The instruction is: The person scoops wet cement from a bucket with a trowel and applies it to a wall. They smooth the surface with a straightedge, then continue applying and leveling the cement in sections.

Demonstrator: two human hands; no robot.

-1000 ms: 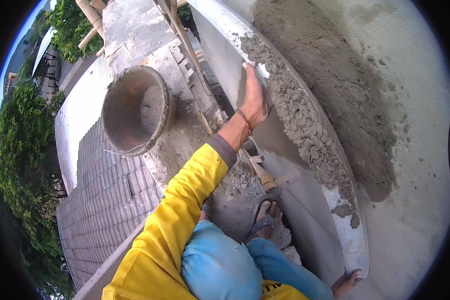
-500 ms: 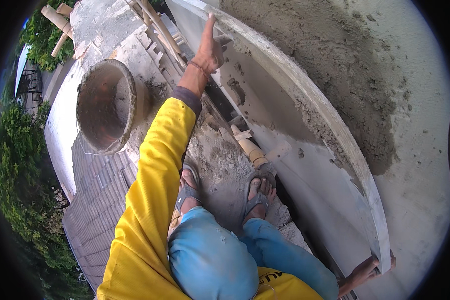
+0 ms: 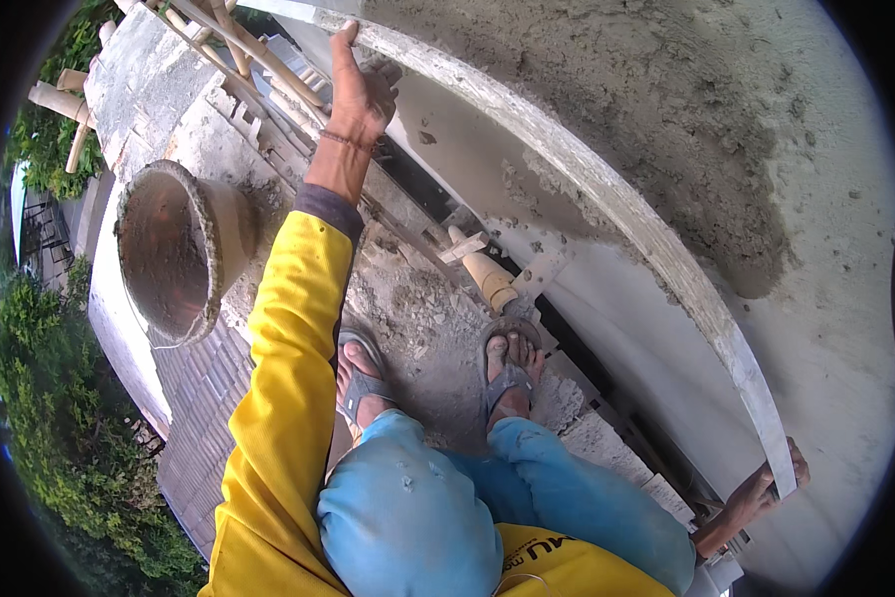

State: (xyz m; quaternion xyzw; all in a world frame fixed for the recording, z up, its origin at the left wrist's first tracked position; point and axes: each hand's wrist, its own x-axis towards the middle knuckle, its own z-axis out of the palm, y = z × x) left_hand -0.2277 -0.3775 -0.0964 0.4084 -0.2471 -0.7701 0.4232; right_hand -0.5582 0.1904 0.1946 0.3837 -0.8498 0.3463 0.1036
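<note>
A long pale straightedge point(image 3: 656, 234), smeared with mortar, lies against the plastered wall point(image 3: 835, 328) and looks bowed in this wide view. My left hand point(image 3: 361, 99) holds it near its far-left end, thumb up against its edge and fingers partly hidden. Around the near-right end my right hand point(image 3: 769, 482) is closed, with its fingers wrapped over it. Rough wet mortar point(image 3: 656, 119) covers the wall beyond the straightedge. On the near side, a smoother damp patch point(image 3: 477, 149) shows, with crumbs of mortar along the straightedge.
A mortar-crusted bucket point(image 3: 208, 249) lies tilted at my left. My sandalled feet stand on a narrow, dusty ledge point(image 3: 417, 368). Bamboo poles point(image 3: 248, 50) and a bamboo stub point(image 3: 487, 279) stick out by the wall gap. Roof tiles point(image 3: 203, 418) and trees lie below left.
My right hand and its end of the straightedge have moved up the picture. My left hand and the far end have shifted left, while the whole view has also shifted somewhat.
</note>
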